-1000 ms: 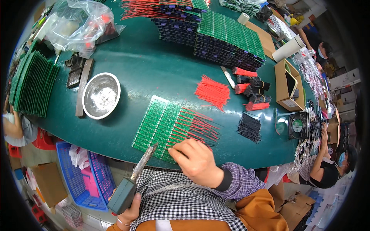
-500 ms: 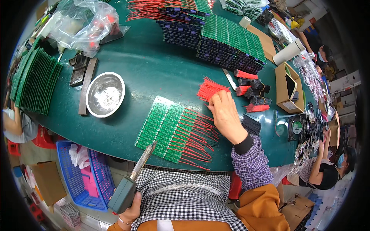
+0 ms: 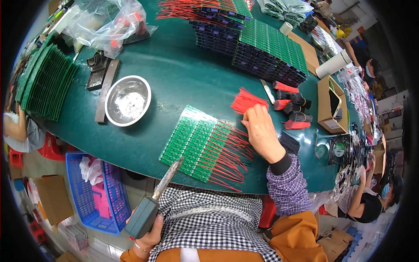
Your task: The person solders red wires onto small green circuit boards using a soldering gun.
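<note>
My left hand (image 3: 150,235) is closed around the grey-green handle of a soldering iron (image 3: 146,214). Its dark metal tip reaches over the near edge of a green circuit board panel (image 3: 188,142) lying on the table. A row of red wires (image 3: 231,153) sticks out from the panel's right side, with dark wires partly hidden beneath them. Beyond and to the right, my right hand (image 3: 263,133) has its fingers bent together at the near end of a loose bunch of red wires (image 3: 247,101). The fingertips are partly hidden.
A metal bowl (image 3: 128,101) stands left of the panel. Stacked green boards (image 3: 270,48) fill the back, with more boards (image 3: 49,83) at left. Tied wire bundles (image 3: 298,105), a blade (image 3: 267,91) and a cardboard box (image 3: 328,105) lie to the right. Other people sit at both sides.
The whole view has shifted slightly, so the table's things appear farther right. My right hand stays at the red wire bunch, and the soldering iron stays in my left hand over the panel.
</note>
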A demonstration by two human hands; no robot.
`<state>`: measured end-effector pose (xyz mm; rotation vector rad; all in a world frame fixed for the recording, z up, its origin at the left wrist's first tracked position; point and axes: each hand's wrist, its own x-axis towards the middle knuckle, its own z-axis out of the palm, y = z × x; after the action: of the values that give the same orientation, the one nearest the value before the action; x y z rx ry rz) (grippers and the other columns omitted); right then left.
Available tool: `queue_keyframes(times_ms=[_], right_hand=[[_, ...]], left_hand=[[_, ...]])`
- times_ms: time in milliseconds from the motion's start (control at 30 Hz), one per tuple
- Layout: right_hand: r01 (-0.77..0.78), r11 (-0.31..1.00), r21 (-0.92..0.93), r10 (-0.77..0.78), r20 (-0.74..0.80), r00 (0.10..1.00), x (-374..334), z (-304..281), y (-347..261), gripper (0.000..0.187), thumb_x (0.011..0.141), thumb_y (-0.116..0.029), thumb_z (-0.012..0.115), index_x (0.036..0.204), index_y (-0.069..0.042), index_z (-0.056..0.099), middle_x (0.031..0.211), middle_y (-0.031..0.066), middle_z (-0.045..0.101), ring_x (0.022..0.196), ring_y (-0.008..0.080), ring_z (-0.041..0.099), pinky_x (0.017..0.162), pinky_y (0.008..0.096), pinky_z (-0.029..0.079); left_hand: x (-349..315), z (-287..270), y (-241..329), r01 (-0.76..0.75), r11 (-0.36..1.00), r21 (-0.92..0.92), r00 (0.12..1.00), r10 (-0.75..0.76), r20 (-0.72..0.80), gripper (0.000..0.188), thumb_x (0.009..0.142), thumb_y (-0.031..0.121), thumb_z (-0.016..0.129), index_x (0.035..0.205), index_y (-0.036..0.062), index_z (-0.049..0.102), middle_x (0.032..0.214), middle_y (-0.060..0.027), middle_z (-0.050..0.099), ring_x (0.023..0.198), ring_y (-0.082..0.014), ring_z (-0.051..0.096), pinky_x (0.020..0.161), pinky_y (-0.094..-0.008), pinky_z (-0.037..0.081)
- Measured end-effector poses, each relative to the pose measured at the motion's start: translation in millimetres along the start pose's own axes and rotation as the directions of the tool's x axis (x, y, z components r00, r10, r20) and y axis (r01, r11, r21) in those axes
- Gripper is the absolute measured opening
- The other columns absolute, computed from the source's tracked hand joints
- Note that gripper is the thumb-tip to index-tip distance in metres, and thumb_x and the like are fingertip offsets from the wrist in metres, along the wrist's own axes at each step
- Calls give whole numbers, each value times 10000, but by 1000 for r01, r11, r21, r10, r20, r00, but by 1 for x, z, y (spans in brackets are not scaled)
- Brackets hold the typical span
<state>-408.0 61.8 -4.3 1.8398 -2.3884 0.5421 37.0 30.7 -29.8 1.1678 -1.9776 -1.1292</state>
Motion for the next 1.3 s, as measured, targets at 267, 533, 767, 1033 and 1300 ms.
queue_keyframes(times_ms=[267, 533, 767, 1033, 1300], right_hand=[[-2, 993, 118, 17, -124, 992, 12, -4, -7, 185, 900, 6, 716, 1028, -37, 590, 923, 135, 603, 905, 352, 608, 811, 474, 477], [-31, 998, -55, 25, -101, 995, 14, 13, -1, 132, 917, -46, 706, 991, -47, 597, 944, 130, 591, 928, 341, 599, 786, 470, 504], [19, 991, -130, -38, -144, 989, 16, 12, 2, 123, 936, -25, 674, 1004, -60, 577, 969, 118, 579, 940, 319, 580, 790, 440, 470], [22, 989, -148, -65, -293, 954, 10, -6, -23, 167, 901, -3, 716, 1020, -64, 616, 925, 111, 587, 882, 316, 595, 768, 426, 464], [213, 900, 380, -122, -249, 961, -28, -12, -111, 257, 767, 57, 799, 999, -32, 734, 871, 77, 671, 779, 262, 653, 652, 375, 528]], left_hand=[[7, 0, 5, -104, 994, 34, 994, 104, -21, 251, 815, 87, 803, 1027, -30, 739, 911, -162, 718, 736, -344, 671, 669, -424, 536], [-11, -4, -2, -30, 999, 26, 998, 29, 47, 411, 958, 99, 742, 1327, -65, 664, 1188, -131, 709, 970, -208, 675, 849, -351, 559], [-8, -3, 9, 106, 981, -161, 994, -102, 31, 419, 965, 91, 719, 1339, -79, 640, 1103, -121, 699, 769, -139, 623, 685, -296, 501], [-2, 0, 14, 120, 967, -223, 992, -108, 67, 402, 945, 31, 729, 1321, -78, 638, 978, -100, 686, 718, -133, 608, 660, -288, 491], [-10, -12, 23, 198, 973, -120, 976, -184, 116, 396, 905, 28, 784, 1275, -65, 679, 1003, -110, 710, 786, -176, 654, 713, -310, 536]])
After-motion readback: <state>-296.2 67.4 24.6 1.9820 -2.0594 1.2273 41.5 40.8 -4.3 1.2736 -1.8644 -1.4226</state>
